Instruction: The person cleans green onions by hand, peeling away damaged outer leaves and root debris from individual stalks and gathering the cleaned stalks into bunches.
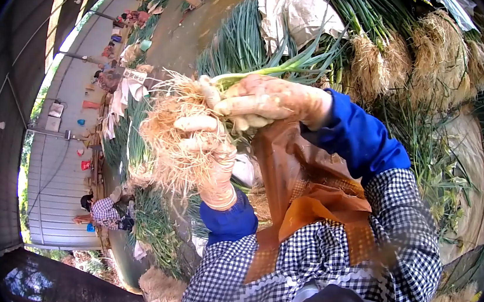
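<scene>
In front of my chest, my left hand [208, 140] is closed around the root end of a bunch of green onions, its fingers partly buried in the tangled pale roots [160, 127]. My right hand [266, 98] comes in from the right, fingers wrapped round the bunch where the roots meet the stems. A green onion stalk [257, 71] runs along the top of this hand, its leaves pointing right. Both hands meet at the bunch, so most of its stems are hidden. Below them hangs a brown apron [279, 165] over my checked clothing.
Rooted green onions [372, 69] lie in bundles at the right, with more leaves [236, 39] beyond my hands. A pale sack [298, 15] covers some of them. At the left, a person in a checked shirt [105, 212] sits beside another heap [158, 219].
</scene>
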The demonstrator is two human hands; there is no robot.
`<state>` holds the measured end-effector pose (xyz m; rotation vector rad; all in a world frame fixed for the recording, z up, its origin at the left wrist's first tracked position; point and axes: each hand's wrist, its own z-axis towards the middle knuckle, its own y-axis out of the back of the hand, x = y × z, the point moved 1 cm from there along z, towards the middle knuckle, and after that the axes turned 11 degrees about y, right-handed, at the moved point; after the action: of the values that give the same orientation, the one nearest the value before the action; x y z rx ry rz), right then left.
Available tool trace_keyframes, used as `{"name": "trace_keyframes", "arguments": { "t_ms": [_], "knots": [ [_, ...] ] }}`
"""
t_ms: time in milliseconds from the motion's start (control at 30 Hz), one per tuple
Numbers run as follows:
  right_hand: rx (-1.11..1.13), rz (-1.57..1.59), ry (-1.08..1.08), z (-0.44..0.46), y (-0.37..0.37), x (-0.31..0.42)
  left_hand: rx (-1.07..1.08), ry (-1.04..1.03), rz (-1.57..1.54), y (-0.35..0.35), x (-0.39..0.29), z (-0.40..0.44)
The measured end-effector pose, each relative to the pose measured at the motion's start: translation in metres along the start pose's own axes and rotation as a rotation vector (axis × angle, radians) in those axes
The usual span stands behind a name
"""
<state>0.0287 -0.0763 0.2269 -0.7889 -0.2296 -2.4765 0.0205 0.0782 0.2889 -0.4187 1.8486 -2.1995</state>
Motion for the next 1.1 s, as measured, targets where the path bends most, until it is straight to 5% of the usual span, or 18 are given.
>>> {"name": "trace_keyframes", "arguments": {
  "t_ms": [133,233,267,333,367,400,433,500,567,600,667,733,800,833,933,967,1033,1100],
  "knots": [
    [-0.048,-0.368,0.548,-0.043,0.001,-0.007,0.121,0.019,-0.026,0.029,-0.012,-0.008],
    [-0.125,-0.809,0.520,-0.075,-0.004,0.021,0.050,0.141,-0.050,0.024,0.005,0.003],
    [-0.175,-0.726,0.466,-0.098,0.002,0.030,0.034,0.186,-0.056,0.024,0.007,0.006],
    [-0.345,-0.056,0.369,-0.165,0.024,0.041,0.091,0.131,-0.106,0.019,-0.019,-0.006],
    [-0.469,0.103,0.218,-0.196,0.030,0.043,0.145,0.112,-0.050,0.015,-0.028,-0.009],
    [-0.720,-0.257,-0.407,-0.212,0.021,0.051,0.145,0.050,-0.147,0.014,-0.031,-0.015],
    [-0.608,-0.650,-0.995,-0.221,0.027,0.027,0.127,0.001,-0.075,0.007,-0.032,-0.016],
    [0.135,-1.306,-1.224,-0.187,0.024,0.003,0.114,-0.036,-0.049,-0.005,-0.029,-0.016],
    [-0.256,-1.227,-0.308,-0.123,-0.002,-0.027,0.122,-0.020,-0.030,-0.014,-0.025,-0.013],
    [-0.009,-1.408,-0.263,-0.076,-0.011,-0.031,0.112,-0.003,-0.008,-0.018,-0.022,-0.014],
    [0.043,-1.487,0.068,-0.015,-0.016,-0.075,0.118,-0.014,0.004,-0.033,-0.018,-0.018],
    [0.257,-1.387,-0.143,0.008,0.012,-0.136,0.089,-0.022,0.085,-0.051,-0.022,-0.025],
    [0.144,-1.194,-0.422,-0.014,0.038,-0.173,0.086,-0.104,0.139,-0.068,-0.044,-0.045],
    [-0.105,-1.020,-0.624,-0.043,0.056,-0.192,0.098,-0.172,0.155,-0.077,-0.060,-0.058],
    [0.641,-1.461,-0.922,-0.154,0.105,-0.214,0.114,-0.387,0.228,-0.106,-0.111,-0.102],
    [0.143,-1.411,-0.489,-0.171,0.099,-0.195,0.126,-0.494,0.312,-0.115,-0.130,-0.124],
    [0.206,-1.177,-0.943,-0.173,0.102,-0.182,0.086,-0.692,0.449,-0.125,-0.171,-0.172],
    [0.098,-1.144,-0.781,-0.176,0.086,-0.172,-0.031,-0.915,0.586,-0.124,-0.213,-0.225]
  ]
}}
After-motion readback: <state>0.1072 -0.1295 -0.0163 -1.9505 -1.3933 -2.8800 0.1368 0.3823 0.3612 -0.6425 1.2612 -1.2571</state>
